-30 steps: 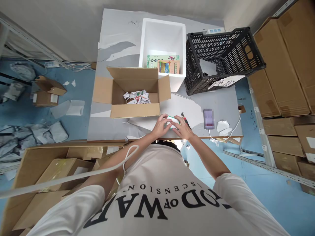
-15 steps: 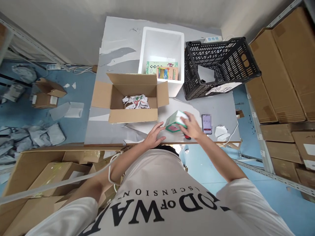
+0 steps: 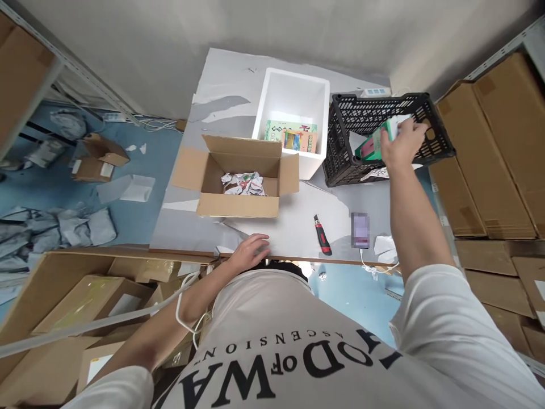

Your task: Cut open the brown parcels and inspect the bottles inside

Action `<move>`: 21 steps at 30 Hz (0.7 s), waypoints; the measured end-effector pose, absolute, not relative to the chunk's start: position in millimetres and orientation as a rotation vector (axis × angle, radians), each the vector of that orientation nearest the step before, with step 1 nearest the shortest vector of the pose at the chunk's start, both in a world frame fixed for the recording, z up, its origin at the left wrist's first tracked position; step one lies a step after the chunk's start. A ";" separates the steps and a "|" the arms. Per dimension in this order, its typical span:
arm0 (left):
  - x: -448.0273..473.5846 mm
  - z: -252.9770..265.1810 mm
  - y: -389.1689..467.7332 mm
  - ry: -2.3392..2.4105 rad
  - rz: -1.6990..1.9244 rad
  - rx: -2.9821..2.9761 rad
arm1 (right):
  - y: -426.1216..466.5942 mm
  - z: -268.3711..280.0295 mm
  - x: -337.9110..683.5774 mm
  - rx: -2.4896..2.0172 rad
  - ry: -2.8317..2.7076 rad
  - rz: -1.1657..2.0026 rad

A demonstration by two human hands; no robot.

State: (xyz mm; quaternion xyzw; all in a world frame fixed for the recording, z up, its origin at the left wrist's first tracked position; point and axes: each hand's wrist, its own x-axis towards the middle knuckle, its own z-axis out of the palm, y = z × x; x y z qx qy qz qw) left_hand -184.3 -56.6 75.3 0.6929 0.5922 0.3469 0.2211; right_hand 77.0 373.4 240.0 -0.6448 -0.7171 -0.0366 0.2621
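My right hand [image 3: 402, 142] grips a green and white box [image 3: 374, 143] with a pink panel, holding it tilted in the mouth of the black plastic crate [image 3: 340, 153]. A white sheet lies inside that crate, partly hidden by the box. At the table's front edge my left hand [image 3: 250, 251] rests with its fingers stretched out, holding nothing. Beyond it stands an open cardboard box [image 3: 238, 205] with crumpled printed paper [image 3: 243, 183] inside. A red and black utility knife [image 3: 322, 234] lies on the table between my hands.
Behind the cardboard box stands a white foam box [image 3: 313, 165] holding a green printed pack and an orange one. A phone [image 3: 360, 230] on a cable lies near the front edge, beside white paper scraps [image 3: 385, 249]. Stacked cartons [image 3: 489, 153] line the right; a large carton [image 3: 25, 295] sits front left.
My right hand has carried the green and white box from the table's front up and right into the crate. The utility knife is now uncovered. My left hand has drawn back slightly left.
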 end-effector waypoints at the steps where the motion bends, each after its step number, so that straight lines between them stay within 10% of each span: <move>1: -185.0 74.9 -57.9 1.647 0.961 1.912 | 374.5 228.6 69.1 -1.798 -1.945 -0.064; 21: -186.2 79.5 -49.2 1.704 1.080 1.870 | 403.8 169.8 52.1 -2.003 -2.076 0.115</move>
